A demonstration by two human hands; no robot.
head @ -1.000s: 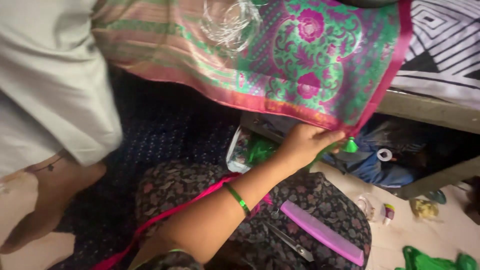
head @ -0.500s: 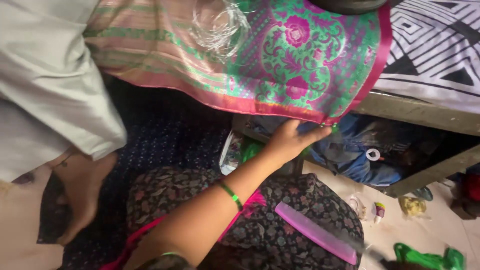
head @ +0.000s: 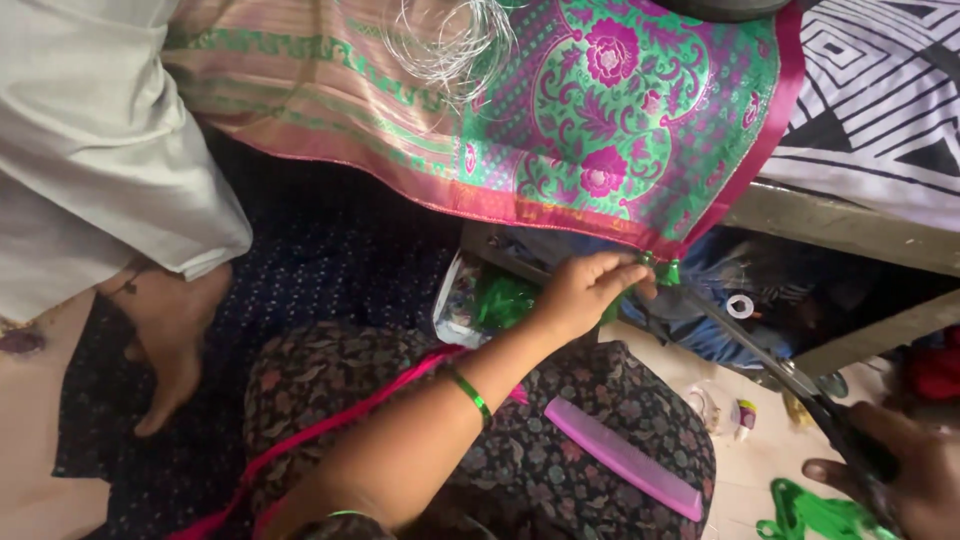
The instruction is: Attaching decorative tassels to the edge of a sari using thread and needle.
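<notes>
A pink and green patterned sari point(head: 600, 150) hangs over the edge of a bed. My left hand point(head: 585, 290), with a green bangle at the wrist, pinches the sari's lower corner beside a small green tassel point(head: 668, 272). At the lower right, my right hand point(head: 900, 470) grips the handles of dark scissors point(head: 760, 350). Their blades reach up and left, with the tips close under the tassel. A pink comb point(head: 625, 460) lies on my lap.
Another person's bare foot point(head: 170, 340) and light trouser leg point(head: 90, 150) stand at the left on a dark mat. A black-and-white bedsheet point(head: 880, 100) is at the upper right. A packet of green thread point(head: 490, 300), green scraps point(head: 810, 510) and small clutter lie on the floor.
My right hand with the scissors has come into view at the lower right, blades pointing to the tassel. My left hand still pinches the sari's corner.
</notes>
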